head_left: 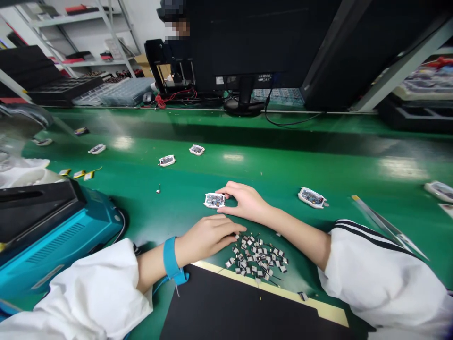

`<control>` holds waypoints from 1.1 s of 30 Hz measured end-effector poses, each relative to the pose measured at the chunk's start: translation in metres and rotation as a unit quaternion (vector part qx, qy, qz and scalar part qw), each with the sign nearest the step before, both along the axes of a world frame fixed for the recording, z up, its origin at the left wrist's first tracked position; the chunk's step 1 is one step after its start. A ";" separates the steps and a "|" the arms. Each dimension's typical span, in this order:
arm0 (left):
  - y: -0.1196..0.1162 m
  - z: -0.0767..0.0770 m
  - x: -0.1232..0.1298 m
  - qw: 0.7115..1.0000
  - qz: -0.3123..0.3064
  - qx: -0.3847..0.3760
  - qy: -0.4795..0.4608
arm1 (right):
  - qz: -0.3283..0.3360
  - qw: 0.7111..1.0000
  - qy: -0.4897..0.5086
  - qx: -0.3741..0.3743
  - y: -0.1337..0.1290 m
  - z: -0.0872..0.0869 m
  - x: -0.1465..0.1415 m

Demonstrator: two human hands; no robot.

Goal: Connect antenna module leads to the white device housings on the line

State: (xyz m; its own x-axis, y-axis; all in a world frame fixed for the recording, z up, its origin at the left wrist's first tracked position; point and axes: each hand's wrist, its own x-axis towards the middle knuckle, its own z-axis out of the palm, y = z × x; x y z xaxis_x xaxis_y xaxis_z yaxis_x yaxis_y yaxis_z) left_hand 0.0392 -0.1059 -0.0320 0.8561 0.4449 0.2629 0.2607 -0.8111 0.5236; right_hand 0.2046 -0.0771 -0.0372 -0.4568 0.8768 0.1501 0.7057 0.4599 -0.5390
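Note:
My right hand point(246, 202) curls around the right end of a small white-framed circuit board point(214, 200), with its fingertips touching the frame. My left hand point(207, 236) lies palm down on the green mat point(283, 172), its fingers together and their tips beside a loose pile of small grey components with black wires point(256, 257). Anything under those fingers is hidden. Several similar white-framed boards lie farther out, including one point(311, 197) to the right of my right hand. A blue wrist strap point(171, 257) circles my left wrist.
A black pad with a yellow edge point(247, 307) lies directly below the pile. A teal machine point(60, 231) stands at the left. A clear plastic strip point(385, 226) lies at the right. A black monitor point(244, 47), cables and parts boxes line the far bench edge, and a person point(175, 23) stands beyond.

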 end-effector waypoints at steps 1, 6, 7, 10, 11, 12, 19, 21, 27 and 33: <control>0.001 0.000 -0.001 1.000 0.009 -0.009 -0.001 | 0.003 1.000 -0.001 0.000 0.001 -0.001 -0.001; 0.002 0.003 -0.004 0.997 0.018 -0.076 -0.015 | 0.027 0.999 0.042 -0.022 0.003 0.007 0.008; 0.002 0.004 -0.004 0.996 0.015 -0.088 -0.017 | 0.025 0.997 0.060 -0.029 -0.001 0.012 0.017; 0.003 0.007 -0.005 0.993 0.011 -0.111 -0.023 | 0.030 0.993 0.084 -0.082 -0.030 0.029 0.060; 0.004 0.008 -0.005 0.993 0.009 -0.112 -0.025 | 0.058 0.988 0.076 -0.125 -0.046 0.034 0.074; 0.005 0.008 -0.005 0.994 0.006 -0.110 -0.026 | 0.093 0.977 0.069 -0.180 -0.064 0.038 0.087; 0.008 0.010 -0.006 0.996 0.014 -0.083 -0.017 | 0.091 0.973 0.033 -0.209 -0.133 0.033 0.102; 0.006 0.011 -0.007 0.996 0.030 -0.080 -0.021 | 0.081 0.980 0.027 -0.180 -0.132 0.028 0.094; -0.007 0.014 -0.016 0.993 -0.031 -0.110 -0.004 | -0.051 0.993 0.079 -0.074 -0.123 0.017 0.088; -0.018 0.020 -0.031 0.983 -0.113 -0.143 0.026 | -0.242 0.969 -0.031 0.021 -0.114 0.003 0.097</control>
